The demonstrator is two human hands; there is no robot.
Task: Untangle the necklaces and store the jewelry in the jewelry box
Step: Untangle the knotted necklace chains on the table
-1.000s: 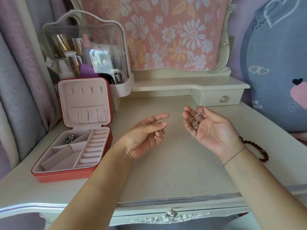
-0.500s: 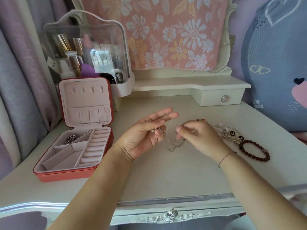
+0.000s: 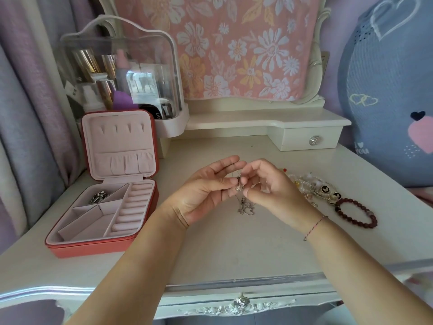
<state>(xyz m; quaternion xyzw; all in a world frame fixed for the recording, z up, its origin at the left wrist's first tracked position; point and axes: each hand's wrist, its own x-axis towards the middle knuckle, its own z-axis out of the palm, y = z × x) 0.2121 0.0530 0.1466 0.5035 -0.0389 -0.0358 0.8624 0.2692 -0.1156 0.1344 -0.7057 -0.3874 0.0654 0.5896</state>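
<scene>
Silver necklaces (image 3: 244, 205) hung in a tangled clump between both hands, just above the middle of the pale counter (image 3: 234, 249); could not tell whether the lowest loops touched the surface. Left hand (image 3: 206, 192) palm up, thumb and forefinger pinched on the upper part of the tangle, other fingers stretched out toward the right. Right hand (image 3: 269, 188) close against it, fingers curled, fingertips nipping the same chains near a small pendant. Thin cord bracelet (image 3: 315, 227) sat on the right wrist.

Jewelry box (image 3: 103, 246), red outside and pink-lined, stood open at the left of the counter, lid upright, well apart from the hands. One silver piece (image 3: 99, 197) lay in its back-left compartment; ring rolls ran along its right side.

To the right of the hands, a heap of pearl and gold jewelry (image 3: 314, 187) lay on the counter, with a dark red bead bracelet (image 3: 356, 213) just beside it, nearer the front edge.

Behind the box stood a clear cosmetics case (image 3: 121, 66) with bottles inside. Small drawer (image 3: 309, 140) with a glass knob sat at the back right, under a pink floral cloth (image 3: 234, 48)
</scene>
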